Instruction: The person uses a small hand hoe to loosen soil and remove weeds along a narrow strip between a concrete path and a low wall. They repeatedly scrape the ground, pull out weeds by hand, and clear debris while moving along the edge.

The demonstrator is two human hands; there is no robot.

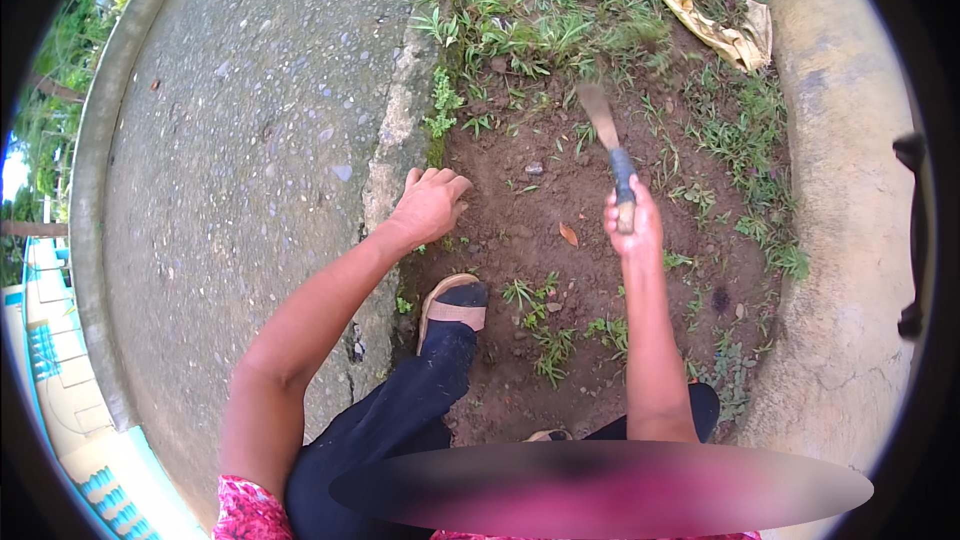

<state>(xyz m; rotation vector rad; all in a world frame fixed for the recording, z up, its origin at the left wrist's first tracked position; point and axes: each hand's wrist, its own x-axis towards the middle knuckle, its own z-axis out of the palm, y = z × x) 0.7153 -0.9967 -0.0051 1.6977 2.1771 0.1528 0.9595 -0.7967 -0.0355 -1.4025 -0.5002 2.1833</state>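
My right hand (634, 221) grips the wrapped handle of a flat-bladed hand tool (621, 172); its metal blade, blurred at the tip, points away over the soil towards grass and weeds (555, 37). Bare brown soil (495, 225) lies between my hands. At the soil's left edge, beside the broken concrete border (390, 135), is my left hand (433, 202), its fingers bent and pointing down to the right; no held thing shows. A dry orange leaf (568, 234) and a small stone (533, 168) lie on the soil.
Pebbled concrete paving (247, 120) spans the left, with a low curb beyond. A plastered wall (832, 165) bounds the right side. A crumpled yellowish sack (705, 15) lies at the upper right. My sandalled foot (454, 307) is below my left hand, near small weeds (551, 345).
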